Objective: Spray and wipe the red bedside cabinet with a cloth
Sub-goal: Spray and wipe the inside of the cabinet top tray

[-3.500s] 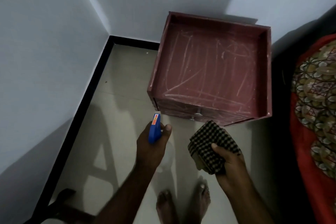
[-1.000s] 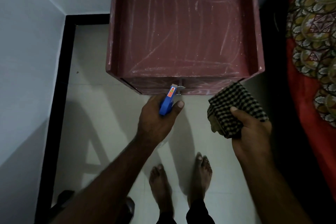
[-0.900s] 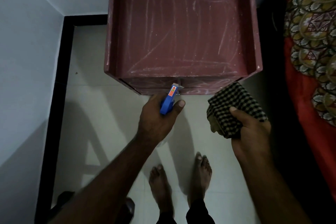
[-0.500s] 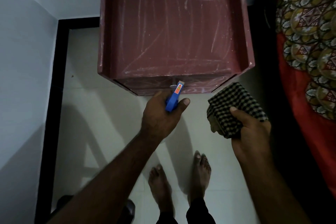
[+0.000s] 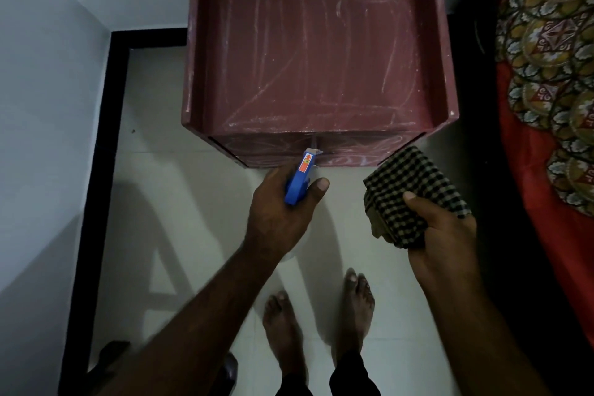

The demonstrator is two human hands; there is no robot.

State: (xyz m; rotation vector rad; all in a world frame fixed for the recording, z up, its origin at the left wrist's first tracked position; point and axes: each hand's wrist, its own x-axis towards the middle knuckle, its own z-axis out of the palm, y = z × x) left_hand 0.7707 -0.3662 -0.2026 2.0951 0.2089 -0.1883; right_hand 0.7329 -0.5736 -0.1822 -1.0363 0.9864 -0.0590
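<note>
The left hand (image 5: 283,212) grips a blue spray bottle (image 5: 299,178) aimed at the red cabinet (image 5: 318,51). The right hand (image 5: 440,235) clutches a folded checked cloth (image 5: 408,190), both hands apart.

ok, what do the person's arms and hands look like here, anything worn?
Both forearms are bare: no sleeves in view. The left hand and right hand wear no gloves; no ring, watch or bracelet shows in this dim frame. Lower down, bare feet and dark trouser hems.
</note>
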